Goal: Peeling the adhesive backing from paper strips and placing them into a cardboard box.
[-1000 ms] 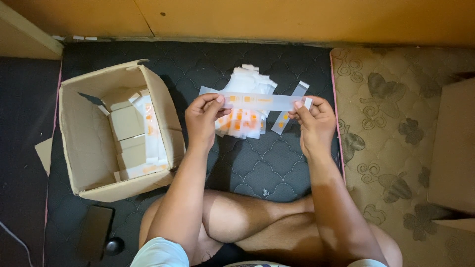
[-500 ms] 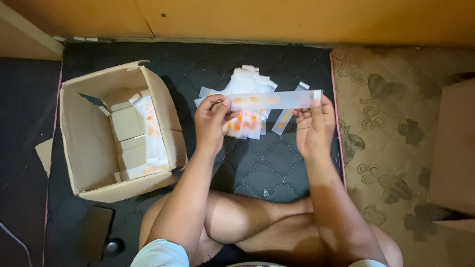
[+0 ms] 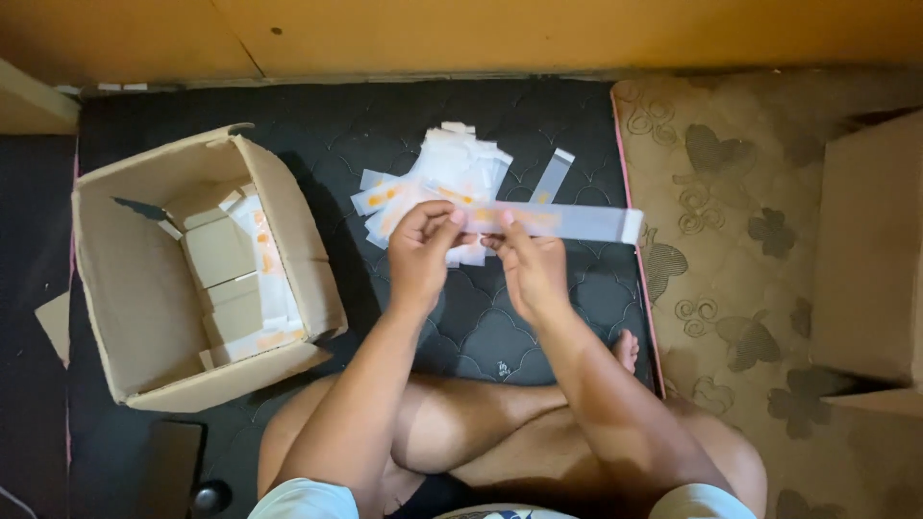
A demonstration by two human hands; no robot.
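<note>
My left hand [image 3: 425,248] and my right hand [image 3: 532,264] pinch a long flat white strip with orange marks [image 3: 567,221], held level above a dark quilted mat [image 3: 481,327]. The two hands sit close together near the strip's left end, and its right end sticks out free. Under and behind the hands lies a loose pile of the same white and orange flat pieces [image 3: 447,178]. One more strip [image 3: 551,176] lies apart at the pile's right.
An open cardboard box [image 3: 106,298] stands at the left with small folded white boxes [image 3: 231,288] stacked inside. A patterned beige mattress [image 3: 740,240] borders the mat on the right, and another cardboard box [image 3: 865,250] stands beyond it. My crossed legs fill the foreground.
My right hand has slid left along the strip from its right end until it nearly meets my left hand. The strip has shifted to the right.
</note>
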